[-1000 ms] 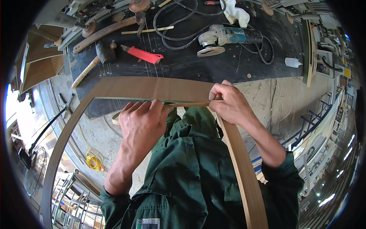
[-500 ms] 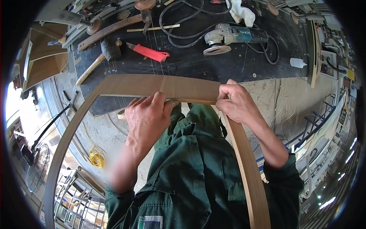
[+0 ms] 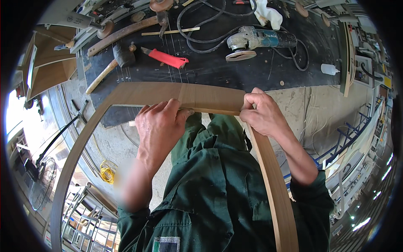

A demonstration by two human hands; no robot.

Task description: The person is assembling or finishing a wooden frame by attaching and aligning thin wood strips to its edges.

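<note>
A U-shaped wooden frame (image 3: pixel 214 97) spans in front of my body, its wide board across the far side and a long rail running back past me on each side. My left hand (image 3: pixel 158 126) is closed over the near edge of the wide board, left of its middle, thumb stretched along that edge toward the right. At the board's right corner, where the right rail (image 3: pixel 273 180) joins, my right hand (image 3: pixel 261 112) grips with curled fingers. The undersides of both grips are hidden.
Beyond the frame stands a black-topped workbench (image 3: pixel 210 69). On it lie an angle grinder (image 3: pixel 260 40) with its cable, a red-handled saw (image 3: pixel 168 58), a mallet (image 3: pixel 123 56), a hammer (image 3: pixel 126 35) and a small white bottle (image 3: pixel 328 69). A fan (image 3: pixel 42 185) and coiled yellow cord (image 3: pixel 107 172) are at left.
Very little differs. My left hand has slid slightly left and up along the board's edge, while my right hand keeps its hold at the corner.
</note>
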